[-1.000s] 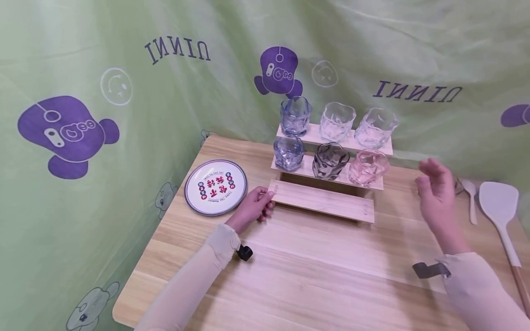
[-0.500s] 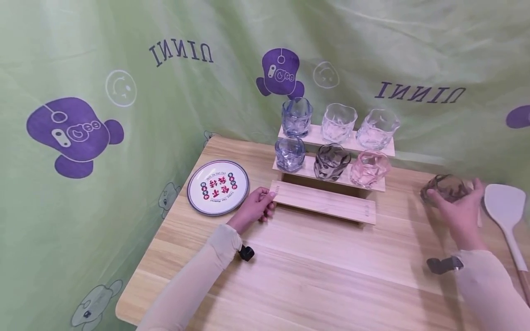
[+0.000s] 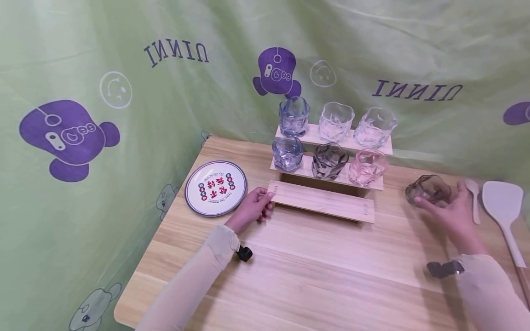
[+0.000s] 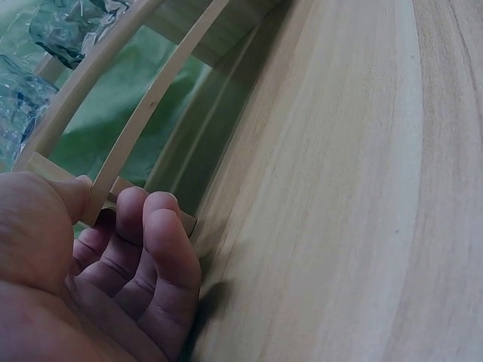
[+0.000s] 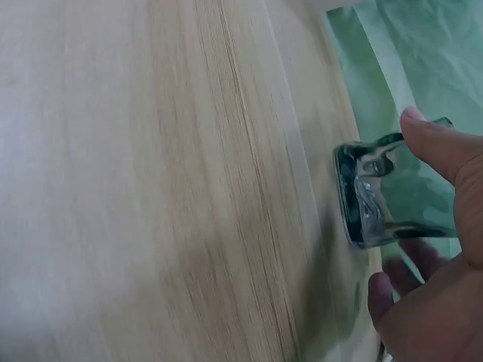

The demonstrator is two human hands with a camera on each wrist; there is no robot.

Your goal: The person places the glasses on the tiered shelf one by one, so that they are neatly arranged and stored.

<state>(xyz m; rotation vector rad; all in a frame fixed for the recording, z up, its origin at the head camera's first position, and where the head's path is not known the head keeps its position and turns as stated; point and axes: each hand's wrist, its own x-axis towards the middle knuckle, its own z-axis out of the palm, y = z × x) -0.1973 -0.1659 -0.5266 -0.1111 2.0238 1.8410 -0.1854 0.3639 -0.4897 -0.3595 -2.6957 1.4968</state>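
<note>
My left hand (image 3: 253, 205) pinches the left end of the lowest step of a three-tier wooden rack (image 3: 320, 201), thumb on top and fingers curled under it, as the left wrist view (image 4: 143, 249) confirms. On the right, my right hand (image 3: 457, 218) grips a smoky brown glass tumbler (image 3: 428, 191) between thumb and fingers. In the right wrist view this tumbler (image 5: 370, 196) is upright, its base close over the table. The rack's middle step bears a blue glass (image 3: 288, 154), a dark grey glass (image 3: 330, 161) and a pink glass (image 3: 367, 168).
On the top step stand a blue glass (image 3: 294, 116) and two clear glasses, one in the middle (image 3: 336, 122) and one at the right (image 3: 374, 128). A white plate (image 3: 216, 188) lies left of the rack. A small spoon (image 3: 473, 200) and a white spatula (image 3: 503, 204) lie far right.
My right hand has reached to the right, taken hold of the smoky tumbler and moved it slightly left. The left hand has stayed on the rack's lowest step.
</note>
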